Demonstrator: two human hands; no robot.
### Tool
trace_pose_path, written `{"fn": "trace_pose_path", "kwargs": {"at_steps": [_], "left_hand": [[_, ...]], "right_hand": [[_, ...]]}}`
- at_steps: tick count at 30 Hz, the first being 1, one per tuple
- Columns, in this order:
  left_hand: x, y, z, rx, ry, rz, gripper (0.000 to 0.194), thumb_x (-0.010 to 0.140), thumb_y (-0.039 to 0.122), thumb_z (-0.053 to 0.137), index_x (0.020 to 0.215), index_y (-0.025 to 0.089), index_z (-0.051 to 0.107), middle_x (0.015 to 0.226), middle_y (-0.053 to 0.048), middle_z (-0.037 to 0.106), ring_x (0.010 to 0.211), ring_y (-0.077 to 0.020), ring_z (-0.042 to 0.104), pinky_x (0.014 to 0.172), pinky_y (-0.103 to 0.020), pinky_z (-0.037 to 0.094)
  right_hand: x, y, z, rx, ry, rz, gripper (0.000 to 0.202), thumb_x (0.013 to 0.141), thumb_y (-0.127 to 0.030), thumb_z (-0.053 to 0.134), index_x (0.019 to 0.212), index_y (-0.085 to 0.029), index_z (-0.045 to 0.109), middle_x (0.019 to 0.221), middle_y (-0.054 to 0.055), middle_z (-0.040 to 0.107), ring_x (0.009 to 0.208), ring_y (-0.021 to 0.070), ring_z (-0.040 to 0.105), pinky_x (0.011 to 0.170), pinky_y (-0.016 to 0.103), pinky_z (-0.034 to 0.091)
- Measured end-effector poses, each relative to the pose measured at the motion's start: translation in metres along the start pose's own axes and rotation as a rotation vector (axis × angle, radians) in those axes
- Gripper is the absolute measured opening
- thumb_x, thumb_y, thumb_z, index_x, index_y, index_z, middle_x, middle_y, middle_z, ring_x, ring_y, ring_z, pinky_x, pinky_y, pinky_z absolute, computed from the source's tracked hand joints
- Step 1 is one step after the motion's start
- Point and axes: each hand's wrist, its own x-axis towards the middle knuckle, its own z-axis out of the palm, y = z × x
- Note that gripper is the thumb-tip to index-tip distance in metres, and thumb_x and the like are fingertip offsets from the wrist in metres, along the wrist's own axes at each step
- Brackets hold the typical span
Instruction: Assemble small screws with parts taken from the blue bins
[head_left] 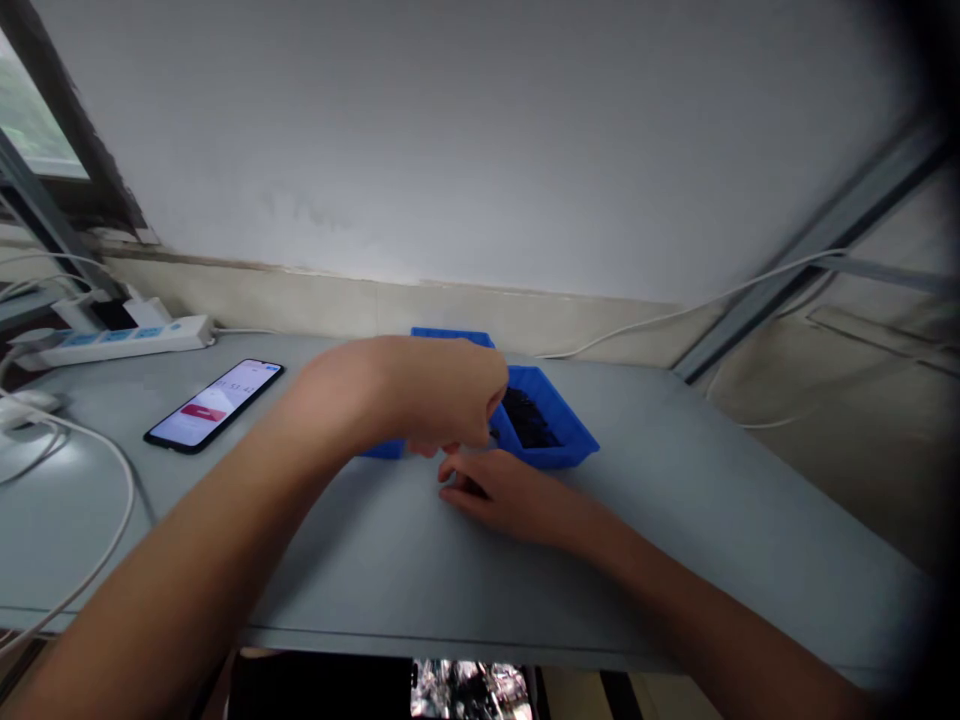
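My left hand (431, 395) hovers raised over the grey table (675, 470), fingers curled downward, covering most of a blue tray (450, 338) behind it. Whether it pinches something is hidden. My right hand (502, 492) rests flat-ish on the table just below, fingertips pointing left, with a small dark item under or at its fingers that I cannot make out. Right beside both hands stands a second blue tray (570, 435) holding several small black parts (529, 418).
A smartphone (214, 404) with a lit screen lies on the left of the table. A white power strip (120, 340) and white cables (112, 470) sit at the far left. A wall rises directly behind the table; the table's front edge is near me.
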Motion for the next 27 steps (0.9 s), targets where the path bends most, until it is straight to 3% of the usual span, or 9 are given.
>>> {"fn": "trace_pose_path", "kwargs": {"at_steps": [3, 8, 12, 17, 19, 24, 27], "left_hand": [[0.004, -0.003, 0.002, -0.028, -0.116, 0.075, 0.013, 0.066, 0.017, 0.051, 0.054, 0.018, 0.057, 0.04, 0.004, 0.055, 0.031, -0.0106, 0.048, 0.032, -0.019, 0.026], [-0.009, -0.025, 0.031, -0.243, -0.279, 0.076, 0.015, 0.074, 0.021, 0.049, 0.06, 0.019, 0.055, 0.046, 0.003, 0.055, 0.034, -0.0112, 0.05, 0.031, -0.018, 0.029], [-0.017, -0.045, 0.061, -0.338, -0.154, 0.231, 0.013, 0.079, 0.025, 0.051, 0.069, 0.02, 0.055, 0.057, 0.005, 0.055, 0.049, -0.0093, 0.05, 0.043, -0.017, 0.034], [-0.015, -0.058, 0.098, -0.334, 0.031, 0.172, 0.016, 0.083, 0.026, 0.047, 0.069, 0.019, 0.05, 0.053, 0.006, 0.046, 0.045, -0.0074, 0.041, 0.04, -0.018, 0.027], [-0.014, -0.06, 0.11, -0.333, 0.043, 0.187, 0.018, 0.085, 0.029, 0.044, 0.071, 0.02, 0.05, 0.053, 0.007, 0.046, 0.045, -0.0074, 0.041, 0.04, -0.019, 0.027], [-0.011, -0.068, 0.124, -0.246, 0.173, 0.129, 0.02, 0.088, 0.031, 0.041, 0.073, 0.02, 0.048, 0.053, 0.006, 0.045, 0.046, -0.008, 0.042, 0.043, -0.019, 0.028], [-0.01, -0.072, 0.125, -0.213, 0.191, 0.13, 0.022, 0.089, 0.032, 0.039, 0.075, 0.019, 0.049, 0.054, 0.005, 0.046, 0.047, -0.0084, 0.044, 0.044, -0.02, 0.029]], "right_hand": [[-0.001, -0.002, -0.001, 0.0, 0.002, 0.016, 0.018, 0.083, -0.025, 0.044, 0.094, -0.017, 0.057, 0.09, 0.006, 0.063, 0.078, 0.0169, 0.057, 0.068, 0.027, 0.039], [-0.004, -0.003, -0.004, 0.062, -0.037, -0.002, 0.016, 0.083, -0.023, 0.045, 0.092, -0.017, 0.057, 0.083, 0.004, 0.063, 0.073, 0.0151, 0.057, 0.061, 0.024, 0.037], [-0.005, -0.004, -0.005, 0.056, -0.077, 0.056, 0.016, 0.08, -0.032, 0.052, 0.086, -0.018, 0.055, 0.071, 0.001, 0.06, 0.061, 0.013, 0.053, 0.052, 0.023, 0.032], [-0.003, -0.002, -0.004, 0.015, -0.073, 0.031, 0.022, 0.08, -0.039, 0.052, 0.084, -0.018, 0.052, 0.068, 0.0, 0.058, 0.061, 0.0129, 0.052, 0.05, 0.022, 0.03], [-0.002, -0.001, -0.004, -0.008, -0.069, 0.018, 0.019, 0.082, -0.036, 0.05, 0.079, -0.018, 0.051, 0.068, 0.0, 0.057, 0.061, 0.0125, 0.051, 0.051, 0.023, 0.03], [-0.002, -0.001, -0.005, 0.032, -0.091, -0.001, 0.015, 0.086, -0.032, 0.046, 0.081, -0.018, 0.051, 0.075, 0.001, 0.059, 0.063, 0.0115, 0.052, 0.056, 0.023, 0.033], [-0.001, -0.001, -0.003, 0.037, -0.092, 0.016, 0.019, 0.089, -0.033, 0.041, 0.082, -0.018, 0.05, 0.075, 0.001, 0.059, 0.064, 0.0116, 0.052, 0.057, 0.023, 0.034]]}}
